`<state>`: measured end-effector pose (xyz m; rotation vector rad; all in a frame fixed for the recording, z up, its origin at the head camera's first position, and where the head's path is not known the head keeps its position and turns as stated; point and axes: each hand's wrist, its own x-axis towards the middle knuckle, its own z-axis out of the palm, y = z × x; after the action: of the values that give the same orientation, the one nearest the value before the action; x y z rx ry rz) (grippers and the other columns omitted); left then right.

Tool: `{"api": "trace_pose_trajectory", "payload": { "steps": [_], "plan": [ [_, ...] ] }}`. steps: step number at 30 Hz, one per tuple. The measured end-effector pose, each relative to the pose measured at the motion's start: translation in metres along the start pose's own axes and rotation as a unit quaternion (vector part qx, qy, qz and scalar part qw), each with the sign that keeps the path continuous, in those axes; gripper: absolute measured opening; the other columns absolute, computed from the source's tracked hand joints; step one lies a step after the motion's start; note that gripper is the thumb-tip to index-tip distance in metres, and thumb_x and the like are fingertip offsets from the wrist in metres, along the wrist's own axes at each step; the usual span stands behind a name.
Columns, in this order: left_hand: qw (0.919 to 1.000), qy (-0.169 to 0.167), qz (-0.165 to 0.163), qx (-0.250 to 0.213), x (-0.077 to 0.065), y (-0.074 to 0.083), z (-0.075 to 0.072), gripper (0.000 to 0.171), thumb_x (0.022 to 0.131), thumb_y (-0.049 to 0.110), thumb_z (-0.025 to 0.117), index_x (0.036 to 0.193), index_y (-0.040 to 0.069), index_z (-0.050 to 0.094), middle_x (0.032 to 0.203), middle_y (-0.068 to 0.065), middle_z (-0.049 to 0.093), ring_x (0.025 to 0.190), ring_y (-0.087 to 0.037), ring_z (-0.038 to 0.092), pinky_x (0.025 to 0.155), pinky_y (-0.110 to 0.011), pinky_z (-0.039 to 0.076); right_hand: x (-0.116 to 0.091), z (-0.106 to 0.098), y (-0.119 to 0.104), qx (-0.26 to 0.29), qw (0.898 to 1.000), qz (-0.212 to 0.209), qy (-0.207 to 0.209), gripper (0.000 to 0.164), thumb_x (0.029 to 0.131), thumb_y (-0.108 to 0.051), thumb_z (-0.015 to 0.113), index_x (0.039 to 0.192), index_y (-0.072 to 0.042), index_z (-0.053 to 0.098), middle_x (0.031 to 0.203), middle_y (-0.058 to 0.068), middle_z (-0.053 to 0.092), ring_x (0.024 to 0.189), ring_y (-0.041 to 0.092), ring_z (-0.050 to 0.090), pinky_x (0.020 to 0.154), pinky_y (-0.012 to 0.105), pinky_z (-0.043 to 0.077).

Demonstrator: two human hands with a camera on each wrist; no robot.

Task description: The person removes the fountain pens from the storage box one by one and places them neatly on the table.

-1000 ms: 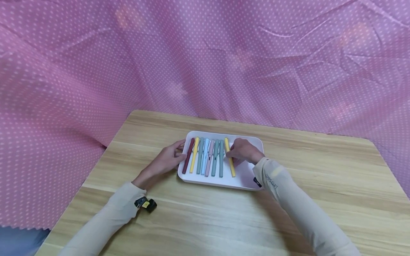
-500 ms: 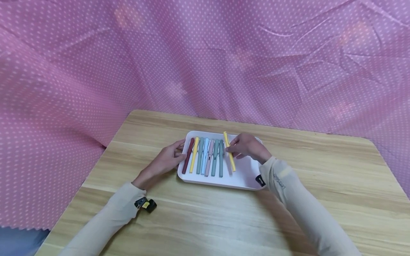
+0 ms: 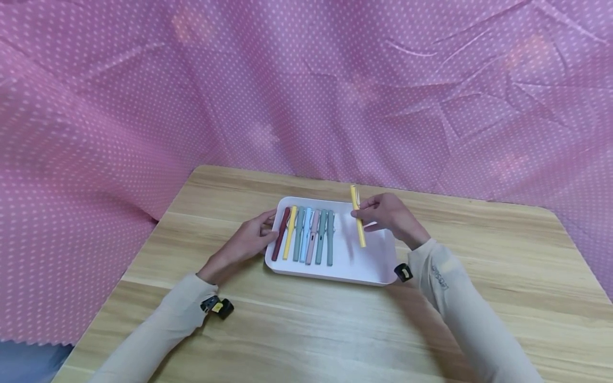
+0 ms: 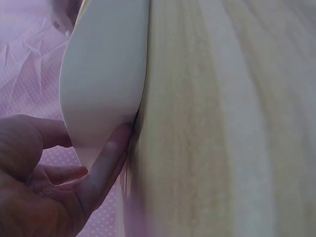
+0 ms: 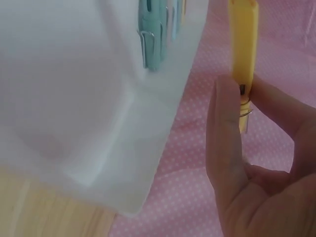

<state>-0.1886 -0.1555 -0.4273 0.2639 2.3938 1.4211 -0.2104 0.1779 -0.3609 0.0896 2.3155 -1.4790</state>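
My right hand [image 3: 390, 213] pinches a yellow pen [image 3: 361, 234] between thumb and fingers. The pen has a wire clip and is raised above the right part of a white tray [image 3: 345, 268]. In the right wrist view, the yellow pen [image 5: 244, 44] is clear of the tray's rim. My left hand [image 3: 249, 236] grips the tray's left end. The left wrist view has its fingers [image 4: 106, 163] around the tray's edge. In the tray's left half lie several pens side by side: dark red [image 3: 280, 234], yellow [image 3: 289, 234], grey-green [image 3: 330, 239], light blue [image 3: 306, 234] and pink [image 3: 313, 239].
The tray stands on a wooden table [image 3: 306, 330]. A pink dotted cloth [image 3: 306, 96] hangs behind the table and at its sides. Small black devices [image 3: 222, 307] are strapped to both wrists.
My right hand has lifted the yellow pen from the tray, then carried it up and to the right. The left hand and the other pens have stayed in place.
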Motion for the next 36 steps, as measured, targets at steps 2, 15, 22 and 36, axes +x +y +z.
{"api": "trace_pose_trajectory", "payload": {
  "steps": [2,15,22,36],
  "plan": [
    [1.0000,0.000,-0.002,-0.001,0.000,0.000,0.000,0.067,0.107,0.009,0.055,0.166,0.007,0.023,0.155,-0.023,0.044,0.129,-0.038,0.060,0.084,-0.035,0.064,-0.004,-0.006,0.001,0.010,1.000,-0.009,0.007,0.035,0.096,-0.009,0.074,0.121,0.012,0.060,0.110,0.020,0.071,0.089,0.020,0.072,0.088,0.040,0.063],
    [1.0000,-0.002,0.000,0.003,0.000,0.002,0.001,0.067,0.107,0.010,0.055,0.166,0.007,0.023,0.154,-0.023,0.045,0.129,-0.039,0.060,0.083,-0.035,0.065,-0.029,-0.039,0.019,0.038,0.998,-0.024,0.050,0.038,0.097,-0.015,0.075,0.121,0.012,0.062,0.101,0.012,0.076,0.084,0.016,0.074,0.086,0.037,0.064],
    [1.0000,-0.002,0.005,0.008,-0.001,0.002,0.000,0.067,0.107,0.009,0.055,0.165,0.006,0.023,0.153,-0.024,0.046,0.127,-0.038,0.061,0.082,-0.034,0.065,-0.039,-0.054,0.033,0.047,0.996,-0.028,0.069,0.044,0.098,-0.017,0.074,0.124,0.015,0.060,0.097,0.004,0.075,0.086,0.012,0.073,0.090,0.042,0.062],
    [0.9999,-0.001,0.008,0.014,-0.001,0.002,-0.001,0.066,0.107,0.009,0.054,0.165,0.005,0.023,0.153,-0.024,0.046,0.127,-0.038,0.062,0.085,-0.034,0.064,-0.049,-0.073,0.073,0.046,0.995,-0.020,0.080,0.050,0.098,-0.021,0.075,0.126,0.017,0.060,0.097,0.001,0.076,0.084,0.009,0.072,0.088,0.038,0.063]
  ]
}}
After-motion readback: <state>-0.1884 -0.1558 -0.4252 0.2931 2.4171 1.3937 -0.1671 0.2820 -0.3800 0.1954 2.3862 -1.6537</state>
